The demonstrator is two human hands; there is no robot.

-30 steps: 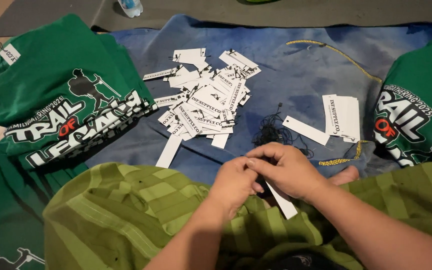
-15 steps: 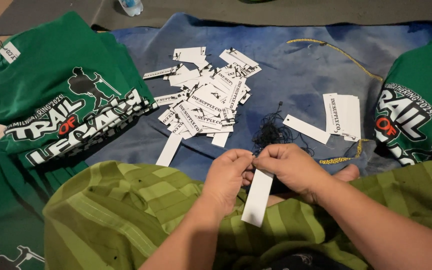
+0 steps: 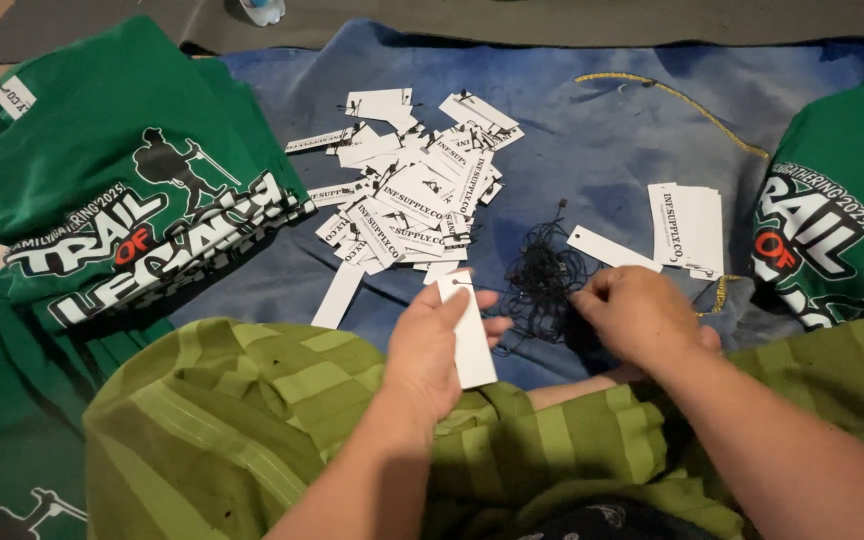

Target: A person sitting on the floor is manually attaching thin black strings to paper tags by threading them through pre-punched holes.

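Left hand point(image 3: 430, 345) raised palm-down, fingers pinching a blank white tag point(image 3: 469, 330) upright above the striped green cloth point(image 3: 242, 420). Right hand point(image 3: 637, 315) fingers pressed together, pinching at the black string tangle point(image 3: 542, 280). White tag pile point(image 3: 407, 205) on blue blanket point(image 3: 592, 140); small tag stack point(image 3: 690, 228) right, beside a green shirt point(image 3: 832, 210).

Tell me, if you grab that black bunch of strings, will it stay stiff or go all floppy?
Probably floppy: the black strings lie in a loose, tangled heap on the blue cloth, with thin loops sticking out. They look very light. Pulling one may drag others along, since they seem snarled together. The right hand rests at the edge of the heap.
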